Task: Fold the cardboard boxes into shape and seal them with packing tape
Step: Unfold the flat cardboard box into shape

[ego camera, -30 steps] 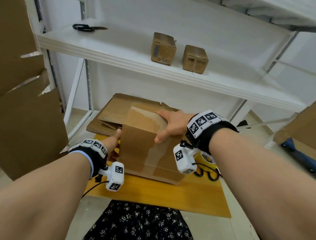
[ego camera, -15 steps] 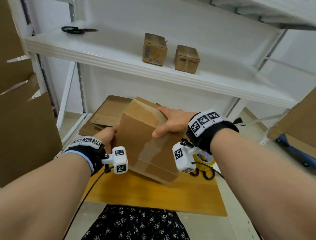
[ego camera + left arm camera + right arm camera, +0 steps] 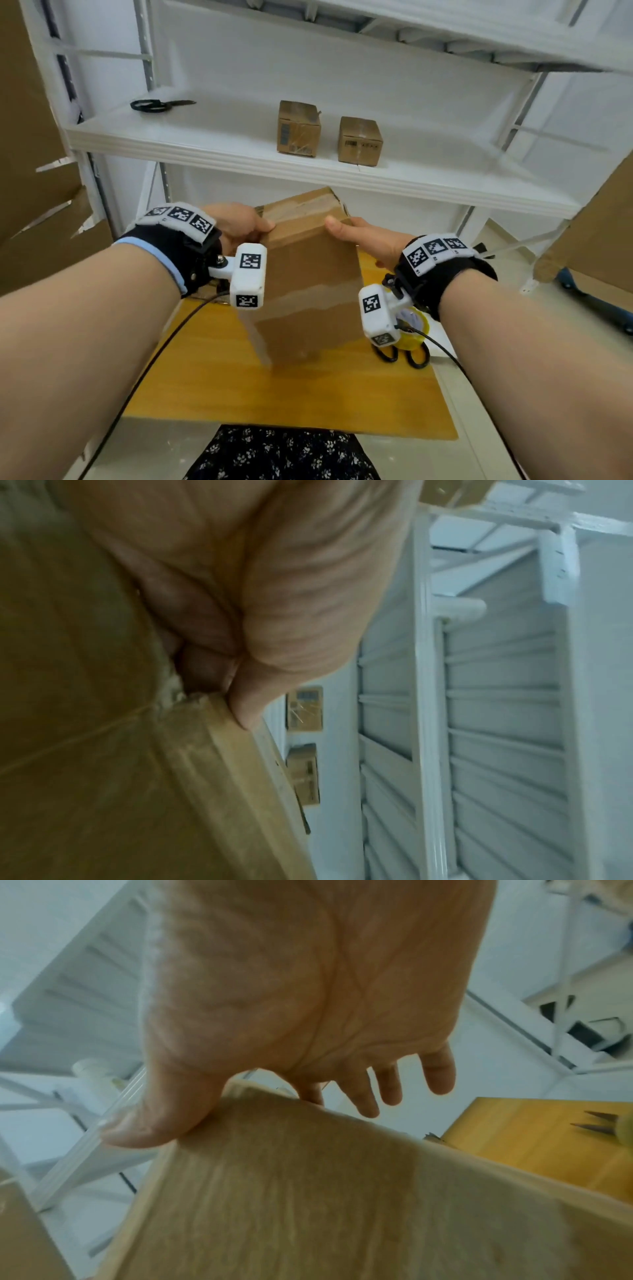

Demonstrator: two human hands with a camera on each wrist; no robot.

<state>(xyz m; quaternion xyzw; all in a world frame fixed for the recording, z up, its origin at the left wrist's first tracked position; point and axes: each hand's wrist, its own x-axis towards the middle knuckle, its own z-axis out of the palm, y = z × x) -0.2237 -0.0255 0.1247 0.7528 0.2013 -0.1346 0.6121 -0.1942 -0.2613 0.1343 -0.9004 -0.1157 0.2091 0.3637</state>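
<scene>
- Head view: the taped cardboard box (image 3: pixel 305 274) is held tilted above the wooden table (image 3: pixel 274 387), below the white shelf (image 3: pixel 205 150). The left hand (image 3: pixel 236 224) grips its upper left edge; the right hand (image 3: pixel 370 240) holds the upper right side, thumb on the near face.
- Left wrist view: fingers (image 3: pixel 253 704) curl over the box's corner.
- Right wrist view: thumb (image 3: pixel 154 1123) presses the box's face, and the fingers (image 3: pixel 435 1069) are spread beyond its edge.

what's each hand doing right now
Left hand: grips the box at its upper left edge.
Right hand: holds the box at its upper right edge, thumb on the near face.
</scene>
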